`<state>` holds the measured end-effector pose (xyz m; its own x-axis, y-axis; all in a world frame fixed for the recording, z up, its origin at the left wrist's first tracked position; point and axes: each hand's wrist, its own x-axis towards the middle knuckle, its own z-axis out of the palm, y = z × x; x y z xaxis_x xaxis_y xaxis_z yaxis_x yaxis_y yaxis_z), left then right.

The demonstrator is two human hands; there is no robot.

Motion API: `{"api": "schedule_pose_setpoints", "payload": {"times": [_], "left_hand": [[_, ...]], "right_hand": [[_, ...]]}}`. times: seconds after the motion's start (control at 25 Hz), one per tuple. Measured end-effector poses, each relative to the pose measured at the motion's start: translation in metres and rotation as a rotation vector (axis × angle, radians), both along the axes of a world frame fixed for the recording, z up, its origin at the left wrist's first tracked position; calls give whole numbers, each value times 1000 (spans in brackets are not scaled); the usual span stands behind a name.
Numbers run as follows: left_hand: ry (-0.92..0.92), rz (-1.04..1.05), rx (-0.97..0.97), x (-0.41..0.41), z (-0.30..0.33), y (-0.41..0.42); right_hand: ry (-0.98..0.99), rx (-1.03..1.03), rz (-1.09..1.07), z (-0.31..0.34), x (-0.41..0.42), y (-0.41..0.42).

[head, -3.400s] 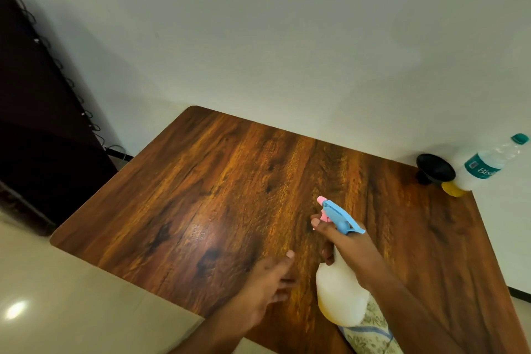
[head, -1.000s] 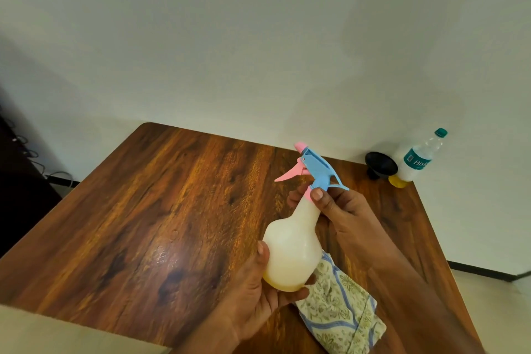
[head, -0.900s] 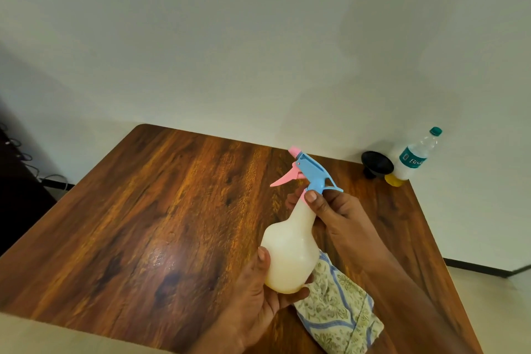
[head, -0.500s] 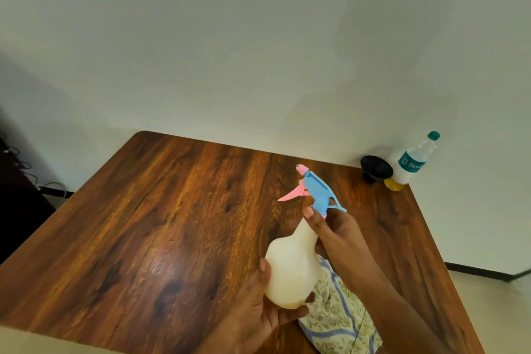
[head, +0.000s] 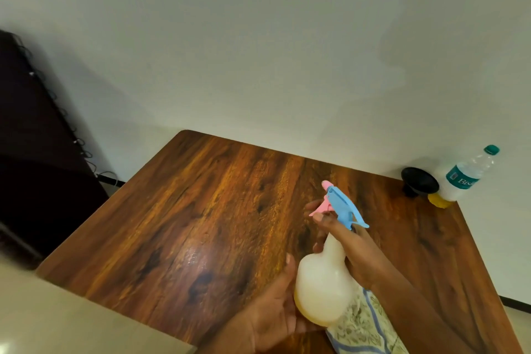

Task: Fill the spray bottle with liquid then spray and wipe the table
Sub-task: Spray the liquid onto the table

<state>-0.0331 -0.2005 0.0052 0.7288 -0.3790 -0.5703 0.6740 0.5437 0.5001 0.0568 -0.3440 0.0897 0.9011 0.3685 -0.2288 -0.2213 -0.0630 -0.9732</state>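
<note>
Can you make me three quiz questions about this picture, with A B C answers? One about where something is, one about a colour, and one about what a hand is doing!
1. Where is the black funnel?
A. At the table's far right corner, beside the water bottle
B. On the floor
C. On top of the cloth

2. What colour is the trigger on the spray bottle?
A. Green
B. Pink
C. Black

3. What is the left hand doing?
A. Wiping the table
B. Cupping the spray bottle's round base
C. Holding the water bottle

Answers: 1 A, the funnel stands next to the bottle by the wall. 2 B, the lever under the blue head is pink. 3 B, the palm and thumb wrap the bottle's bottom while the right hand grips its neck.
</note>
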Motion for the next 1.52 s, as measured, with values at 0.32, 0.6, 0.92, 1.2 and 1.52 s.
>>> {"api": "schedule_pose_setpoints", "payload": {"times": [0.32,0.6,0.92,1.2,1.52], "left_hand": [[224,213,292,-15,-35,45],[187,243,286,-20,-40,53],[164,234,307,-18,-44,57],[160,228,317,-20,-45,59],[177,223,332,-23,-44,60]], "right_hand": [[-69,-367,72,-56,-5,15],[-63,-494,3,-78,-2,15],[-117,-505,43,-81,6,16],[-134,-546,66,-76,13,15],[-140,-535,47,-63,12,13]]}}
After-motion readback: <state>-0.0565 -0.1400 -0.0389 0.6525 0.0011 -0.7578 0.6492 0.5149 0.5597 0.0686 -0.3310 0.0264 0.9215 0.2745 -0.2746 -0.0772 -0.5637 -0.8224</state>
